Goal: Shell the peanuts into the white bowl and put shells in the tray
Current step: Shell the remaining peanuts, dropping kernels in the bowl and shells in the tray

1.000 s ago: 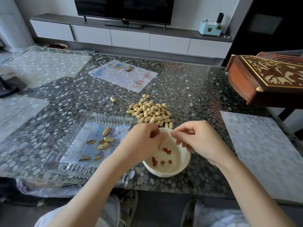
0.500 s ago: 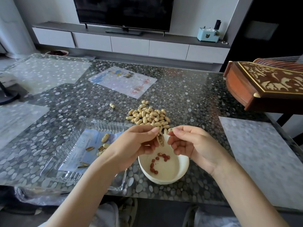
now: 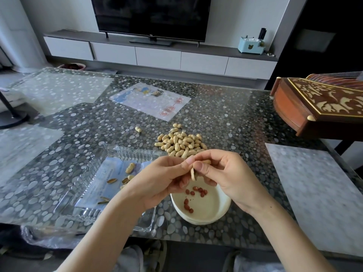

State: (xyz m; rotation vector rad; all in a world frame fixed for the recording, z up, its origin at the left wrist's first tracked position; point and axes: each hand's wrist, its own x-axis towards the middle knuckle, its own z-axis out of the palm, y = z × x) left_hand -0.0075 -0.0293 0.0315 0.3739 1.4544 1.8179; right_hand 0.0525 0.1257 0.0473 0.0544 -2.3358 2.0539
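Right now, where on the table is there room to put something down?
Bare table lies between the peanut pile and the wooden instrument, and left of the lone peanut, beyond the tray. The near edge is crowded: tray, white bowl, and left hand and right hand holding a shell.

Your left hand (image 3: 157, 185), right hand (image 3: 231, 179): bare through the forearms, nails trimmed short. Your lap: pale grey trousers (image 3: 131, 260), loosely creased.

Dark television (image 3: 151, 16), low white cabinet (image 3: 157, 55), pebble-patterned table (image 3: 225, 118), daylight
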